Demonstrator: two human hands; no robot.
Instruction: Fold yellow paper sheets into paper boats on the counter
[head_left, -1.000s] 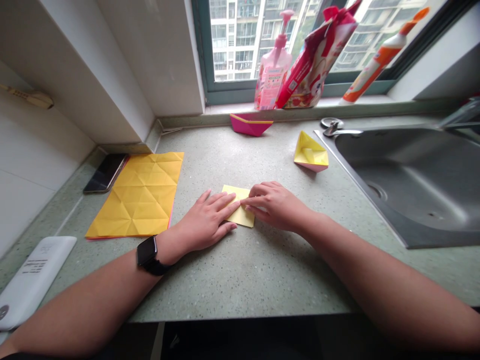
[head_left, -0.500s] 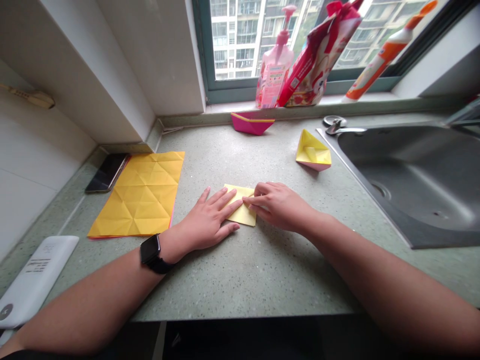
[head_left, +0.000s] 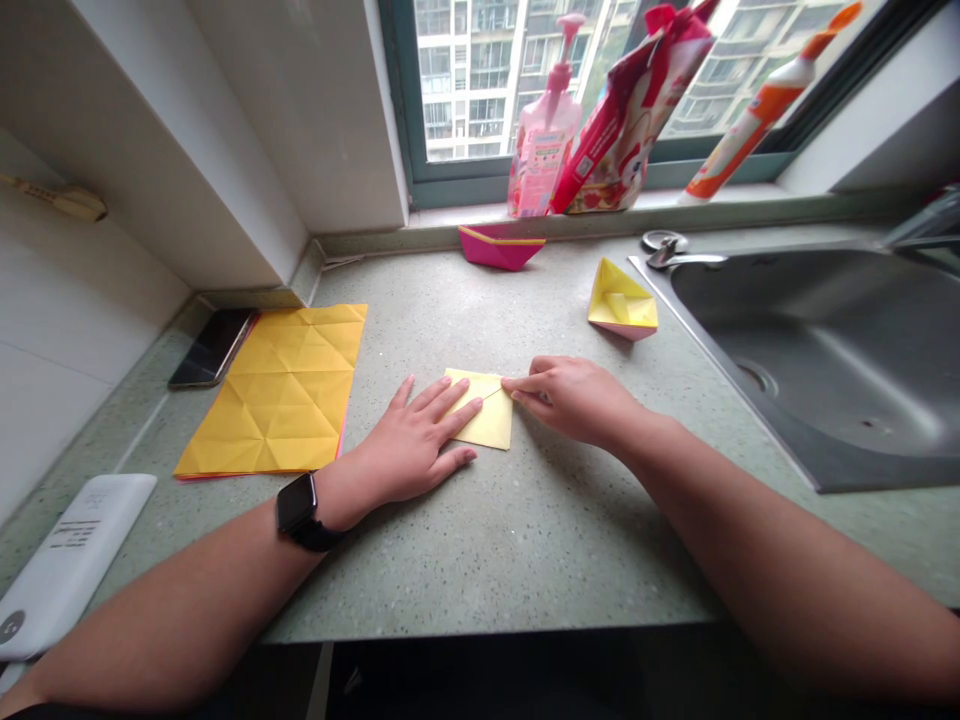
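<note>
A small folded sheet of pale yellow paper (head_left: 491,420) lies flat on the counter, with a diagonal fold line running up to its top right corner. My left hand (head_left: 411,440) rests flat over the paper's left part, fingers spread, holding it down. At the top right corner, my right hand (head_left: 574,398) touches the paper with its index fingertip. Its other fingers are curled in and its thumb sits close under the index finger. Nothing shows between those fingers.
Creased yellow sheets (head_left: 289,390) lie left, against a phone (head_left: 212,347); a white power bank (head_left: 75,560) is nearer. Behind stand a magenta paper boat (head_left: 501,250) and a yellow-and-pink one (head_left: 622,305). A steel sink (head_left: 817,470) is right. Bottles and a bag (head_left: 637,110) line the sill.
My right hand has slid right and slightly up along the diagonal fold, from the paper's middle to its top right corner. My left hand has stayed on the paper.
</note>
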